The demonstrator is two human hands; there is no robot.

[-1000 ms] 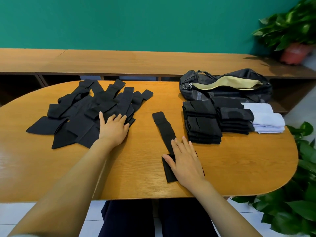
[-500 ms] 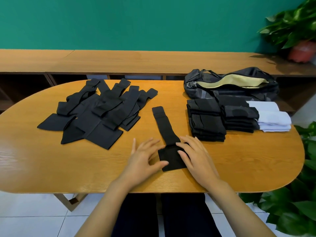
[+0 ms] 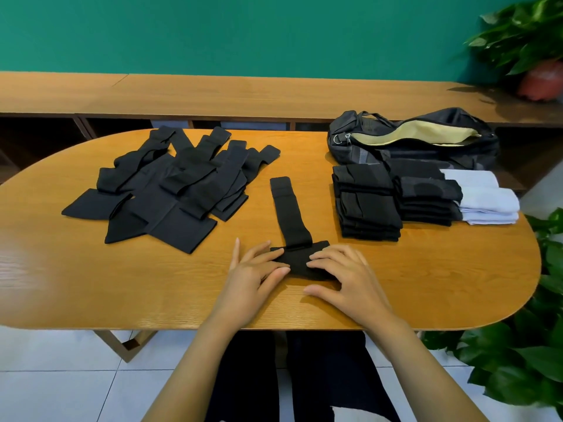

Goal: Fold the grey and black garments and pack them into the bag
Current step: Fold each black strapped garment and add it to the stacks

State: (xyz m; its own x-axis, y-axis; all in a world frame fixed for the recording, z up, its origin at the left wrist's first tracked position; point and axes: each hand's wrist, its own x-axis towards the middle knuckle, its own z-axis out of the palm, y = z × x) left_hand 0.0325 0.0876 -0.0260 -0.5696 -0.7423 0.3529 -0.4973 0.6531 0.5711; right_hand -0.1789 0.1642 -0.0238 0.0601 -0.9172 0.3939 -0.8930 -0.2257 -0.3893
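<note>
Pressing the turned-over near end of one black garment (image 3: pixel 291 214) onto the counter (image 3: pixel 122 284) with left hand (image 3: pixel 254 271) and right hand (image 3: pixel 345 274), fingers nearly straight, tips down, both equally near. Long axis running straight away from the body, so probably folding forward next. Beyond: one open bag (image 3: pixel 411 138), two black folded stacks (image 3: pixel 365 205), one pale stack (image 3: pixel 487 202), one loose pile (image 3: pixel 170 190), too overlapped to count.

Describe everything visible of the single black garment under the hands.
The black garment is a long, narrow strip of matte fabric lying flat on the table, running away from the person. Its near end is folded into a wider crosswise pad. The left hand and right hand rest fingertips on that pad from either side.
</note>
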